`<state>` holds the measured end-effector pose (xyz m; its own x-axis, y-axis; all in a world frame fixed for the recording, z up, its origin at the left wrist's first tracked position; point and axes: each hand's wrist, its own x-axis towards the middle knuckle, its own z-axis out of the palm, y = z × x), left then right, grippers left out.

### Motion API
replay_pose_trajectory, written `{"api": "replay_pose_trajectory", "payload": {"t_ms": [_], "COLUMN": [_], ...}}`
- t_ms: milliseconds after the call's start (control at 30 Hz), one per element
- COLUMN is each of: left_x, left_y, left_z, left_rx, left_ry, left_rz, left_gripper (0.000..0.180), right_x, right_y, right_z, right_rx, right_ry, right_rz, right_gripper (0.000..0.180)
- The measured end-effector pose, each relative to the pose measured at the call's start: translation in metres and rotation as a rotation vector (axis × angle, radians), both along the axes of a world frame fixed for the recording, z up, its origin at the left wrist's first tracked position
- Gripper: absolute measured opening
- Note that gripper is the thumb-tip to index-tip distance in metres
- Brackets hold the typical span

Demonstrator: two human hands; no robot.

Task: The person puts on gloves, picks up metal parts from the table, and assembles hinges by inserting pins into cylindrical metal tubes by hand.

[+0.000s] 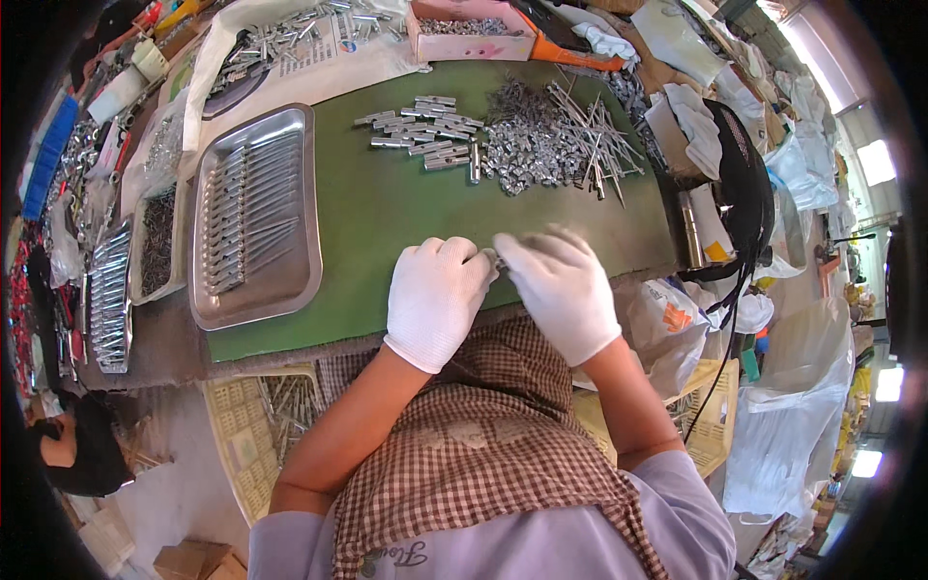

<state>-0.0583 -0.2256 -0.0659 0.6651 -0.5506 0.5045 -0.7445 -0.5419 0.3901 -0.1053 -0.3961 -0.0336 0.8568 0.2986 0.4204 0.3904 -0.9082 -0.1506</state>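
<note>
I pinch a small metal part (500,262) between my gloved left hand (437,295) and right hand (564,290), fingers curled closed on it, low over the near edge of the green mat (387,213). The loose pile of parts (541,145) lies ahead, within reach. The steel tray (300,193) of aligned pieces sits at my left.

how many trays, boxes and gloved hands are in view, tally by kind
Steel trays on the bench: 2, the large tray with metal parts laid in rows and a narrower tray to its left
Pink box of small metal parts: 1
White-gloved hands: 2, left hand and right hand, meeting on a small metal piece
Total: 5
</note>
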Motion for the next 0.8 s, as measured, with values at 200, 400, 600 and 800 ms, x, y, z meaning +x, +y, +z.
{"api": "replay_pose_trajectory", "payload": {"t_ms": [200, 400, 600, 800], "left_x": [0.001, 0.001, -0.002, 0.001], "left_y": [-0.001, 0.0, -0.001, 0.002], "left_z": [0.0, 0.0, 0.003, 0.003], "left_rx": [-0.02, -0.02, 0.037, -0.017], "left_ry": [-0.024, -0.023, 0.004, 0.024], "left_rz": [0.022, 0.047, 0.037, 0.025], "left_gripper": [0.019, 0.017, 0.018, 0.018], "right_x": [-0.014, -0.014, -0.035, -0.045], "right_y": [-0.135, -0.201, -0.096, 0.001], "right_z": [-0.01, -0.018, 0.002, 0.004], "right_rx": [-0.241, -0.131, 0.312, 0.133], "right_ry": [-0.238, 0.222, -0.065, 0.193], "right_rz": [-0.752, -1.085, -0.583, -0.35], "right_gripper": [0.049, 0.055, 0.054, 0.067]}}
